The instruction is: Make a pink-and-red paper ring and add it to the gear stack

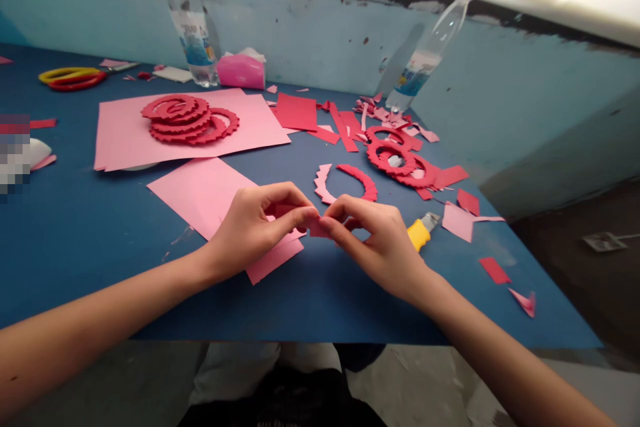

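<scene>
Between my two hands, over the near middle of the table, is a small pink-red paper piece (pixel 317 228). My left hand (pixel 265 217) pinches its left side with thumb and forefinger. At its right edge, my right hand (pixel 373 233) grips it with closed fingertips. Just beyond the hands lie a light pink curved paper strip (pixel 323 183) and a red curved paper strip (pixel 361 180), both with toothed outer edges. Pink paper sheets (pixel 205 193) lie under and beside my left hand. A yellow box cutter (pixel 421 232) rests right of my right hand, partly hidden by it.
Red toothed paper rings (pixel 183 121) are stacked on large pink sheets (pixel 260 127); more rings (pixel 395 159) lie among scraps at right. Two clear plastic bottles (pixel 193 40) (pixel 425 57) stand by the wall, near a pink roll (pixel 243 72). Scissors (pixel 75 78) lie far left.
</scene>
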Action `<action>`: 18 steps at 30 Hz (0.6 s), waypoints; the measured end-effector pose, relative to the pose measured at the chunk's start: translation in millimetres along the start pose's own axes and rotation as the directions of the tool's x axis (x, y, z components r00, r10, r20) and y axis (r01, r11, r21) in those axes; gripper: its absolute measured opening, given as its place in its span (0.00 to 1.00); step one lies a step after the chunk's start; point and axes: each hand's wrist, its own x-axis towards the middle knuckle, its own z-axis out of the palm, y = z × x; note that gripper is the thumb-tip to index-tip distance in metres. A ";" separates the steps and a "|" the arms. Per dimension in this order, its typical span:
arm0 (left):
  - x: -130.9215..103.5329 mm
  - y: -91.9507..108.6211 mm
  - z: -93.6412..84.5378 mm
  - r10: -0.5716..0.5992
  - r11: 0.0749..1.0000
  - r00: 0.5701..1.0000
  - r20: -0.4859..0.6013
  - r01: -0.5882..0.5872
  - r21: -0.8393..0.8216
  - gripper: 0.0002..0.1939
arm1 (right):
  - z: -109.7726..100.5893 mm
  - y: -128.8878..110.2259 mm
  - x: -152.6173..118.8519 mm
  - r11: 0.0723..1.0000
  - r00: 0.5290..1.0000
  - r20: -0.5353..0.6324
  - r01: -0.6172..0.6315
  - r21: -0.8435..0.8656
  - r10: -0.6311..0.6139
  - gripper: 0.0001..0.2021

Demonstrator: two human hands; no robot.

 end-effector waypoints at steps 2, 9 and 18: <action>0.2 -0.6 -0.9 -0.024 0.999 0.999 0.024 0.025 -0.043 0.08 | 0.0 0.7 -0.2 1.000 1.000 -0.010 -0.020 -0.005 0.020 0.09; 1.5 0.5 -4.0 -0.059 0.997 0.997 0.042 0.061 -0.040 0.09 | -0.5 4.7 -1.5 0.997 0.997 -0.052 -0.061 0.045 0.064 0.10; 0.7 1.1 -5.6 -0.036 0.999 0.999 -0.016 0.036 -0.005 0.08 | -1.3 1.2 0.6 0.996 0.996 -0.078 -0.046 0.077 0.052 0.09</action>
